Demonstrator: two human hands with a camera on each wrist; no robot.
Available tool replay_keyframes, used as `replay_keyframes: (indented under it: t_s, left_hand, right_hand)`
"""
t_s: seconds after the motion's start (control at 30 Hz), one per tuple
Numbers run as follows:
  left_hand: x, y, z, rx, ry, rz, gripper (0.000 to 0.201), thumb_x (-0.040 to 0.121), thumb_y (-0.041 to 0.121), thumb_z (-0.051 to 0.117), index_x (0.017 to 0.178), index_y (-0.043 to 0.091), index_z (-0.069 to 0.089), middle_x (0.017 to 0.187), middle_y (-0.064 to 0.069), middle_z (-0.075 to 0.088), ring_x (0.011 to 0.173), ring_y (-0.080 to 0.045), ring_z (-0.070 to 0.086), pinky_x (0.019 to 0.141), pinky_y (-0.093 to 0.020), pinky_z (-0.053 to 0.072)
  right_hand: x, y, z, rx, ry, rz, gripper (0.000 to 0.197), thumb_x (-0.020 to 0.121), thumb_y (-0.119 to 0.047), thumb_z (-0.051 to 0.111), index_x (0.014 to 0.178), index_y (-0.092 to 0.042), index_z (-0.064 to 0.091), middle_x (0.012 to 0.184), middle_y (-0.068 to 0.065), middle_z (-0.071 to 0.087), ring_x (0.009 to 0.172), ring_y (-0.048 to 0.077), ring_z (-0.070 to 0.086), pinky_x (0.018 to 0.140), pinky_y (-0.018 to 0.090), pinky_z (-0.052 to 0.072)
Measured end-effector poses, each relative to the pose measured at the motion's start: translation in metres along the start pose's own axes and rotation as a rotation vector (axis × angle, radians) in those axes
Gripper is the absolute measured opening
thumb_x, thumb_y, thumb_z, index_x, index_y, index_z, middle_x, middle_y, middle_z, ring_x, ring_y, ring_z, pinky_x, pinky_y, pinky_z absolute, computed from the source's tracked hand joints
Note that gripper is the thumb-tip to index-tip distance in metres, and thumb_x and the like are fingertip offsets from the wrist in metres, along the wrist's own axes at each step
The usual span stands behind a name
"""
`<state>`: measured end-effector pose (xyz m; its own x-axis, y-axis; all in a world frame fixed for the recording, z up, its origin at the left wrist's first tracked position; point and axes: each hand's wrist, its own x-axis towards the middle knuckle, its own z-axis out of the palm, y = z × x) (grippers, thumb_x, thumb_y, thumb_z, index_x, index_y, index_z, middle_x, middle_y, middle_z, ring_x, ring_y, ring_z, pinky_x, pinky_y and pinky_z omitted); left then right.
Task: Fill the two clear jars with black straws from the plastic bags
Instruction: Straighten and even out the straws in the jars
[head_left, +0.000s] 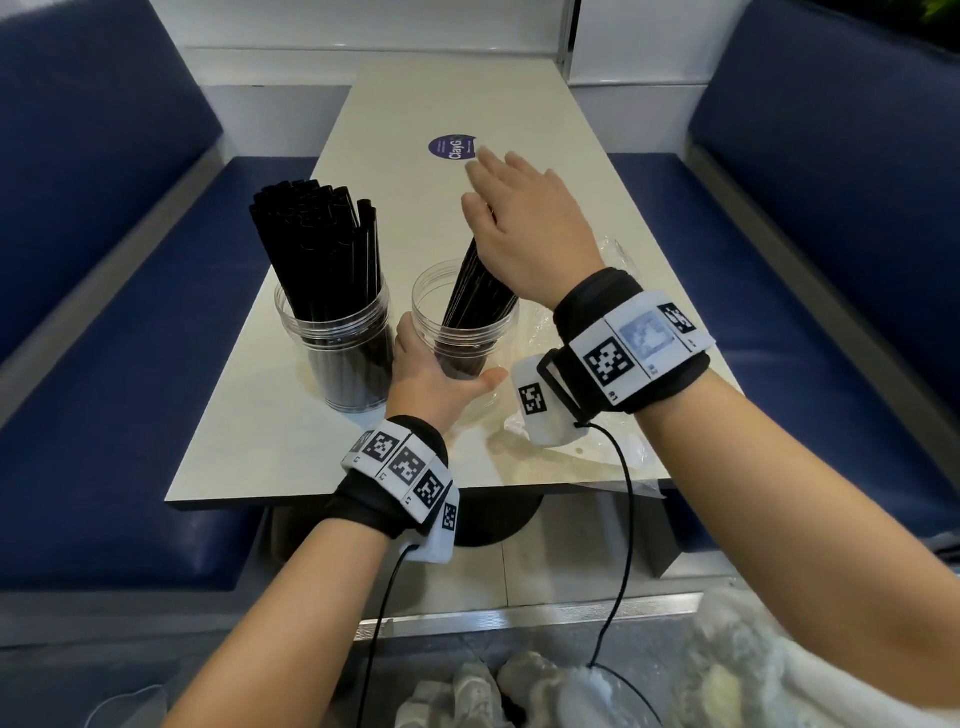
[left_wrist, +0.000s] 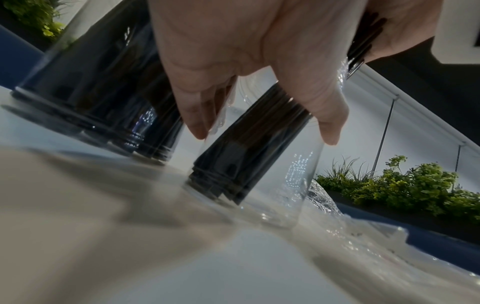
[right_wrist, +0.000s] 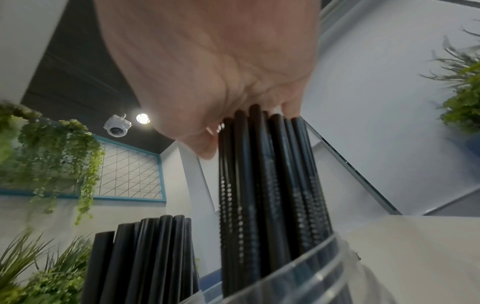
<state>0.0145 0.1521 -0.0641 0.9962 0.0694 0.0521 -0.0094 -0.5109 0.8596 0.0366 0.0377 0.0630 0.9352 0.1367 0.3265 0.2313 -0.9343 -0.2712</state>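
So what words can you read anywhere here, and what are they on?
"ClayG": on the round purple sticker on the table; the hand hides the rest of the word.
Small print beside it on the sticker: too small to read.
Wrist bands: only black-and-white square code patterns, with tiny marks too small to read.
Jars, straws and plastic bag: no writing visible.

Pale table (head_left: 519, 104), frame centre: two clear jars (head_left: 337, 338) (head_left: 464, 322) of black straws, crumpled plastic bag (head_left: 613, 260) right, purple sticker (head_left: 451, 148) beyond.
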Motion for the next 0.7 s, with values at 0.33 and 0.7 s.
replay_keyframes:
  t_s: [0.33,0.7]
  left_hand:
    - [-0.0001,0.0009,0.0003,0.007,-0.001,0.001,0.107,0.061,0.029,0.085,0.141,0.005,0.018,0.145,-0.013,0.031,0.135,-0.025,0.033,0.109,-0.030,0.028]
    - [-0.0010,0.0010,-0.0014,0.015,-0.012,0.002,0.109,0.061,0.032,0.084,0.142,0.004,0.017,0.147,-0.013,0.030,0.137,-0.025,0.030,0.112,-0.034,0.028]
  right_hand:
    - [-0.0016,0.0011,0.0007,-0.042,-0.114,0.060,0.040,0.101,-0.021,0.021,0.125,0.002,0.043,0.145,0.016,0.038,0.134,0.028,0.035,0.112,0.037,0.019]
    - [-0.0050,-0.0005,-0.0029,-0.053,-0.071,0.025,0.045,0.101,-0.022,0.021,0.140,-0.002,0.028,0.154,0.012,0.024,0.143,0.022,0.021,0.115,0.035,0.012]
